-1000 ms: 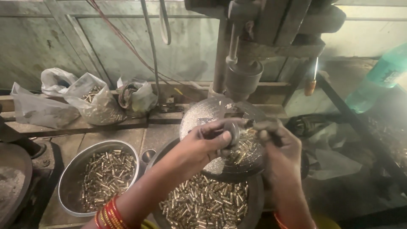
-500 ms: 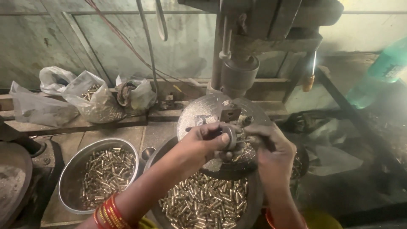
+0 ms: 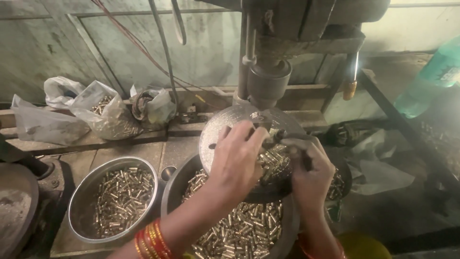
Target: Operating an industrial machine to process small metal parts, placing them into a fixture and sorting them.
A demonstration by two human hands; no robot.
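Nearest the camera, a large steel bowl (image 3: 178,192) sits heaped with short brass tubes (image 3: 239,230), and the person's two forearms reach over it, the left one ringed with red and gold bangles (image 3: 149,240). To the left of this bowl, just beside it, a second steel bowl (image 3: 79,201) holds a thinner layer of the same brass pieces. Just beyond the big bowl, the left hand (image 3: 237,160) and the right hand (image 3: 310,168) meet close together over the round metal table (image 3: 215,134) of a drill press; a small pile of brass pieces (image 3: 274,163) lies on that table between and under the hands. The left hand's fingers are curled down at the centre of the table, under the spindle, and the right hand's fingers are pinched close by; whether either hand actually grips a brass piece cannot be told, since the fingertips cover that spot. Directly above them hangs the dark spindle housing (image 3: 268,81) of the press on its column. Farther back, on a ledge to the left, lie clear plastic bags (image 3: 103,115), one showing brass pieces inside. At the far right a green plastic bottle (image 3: 431,76) leans, and red and black cables (image 3: 158,52) run down the wall behind.
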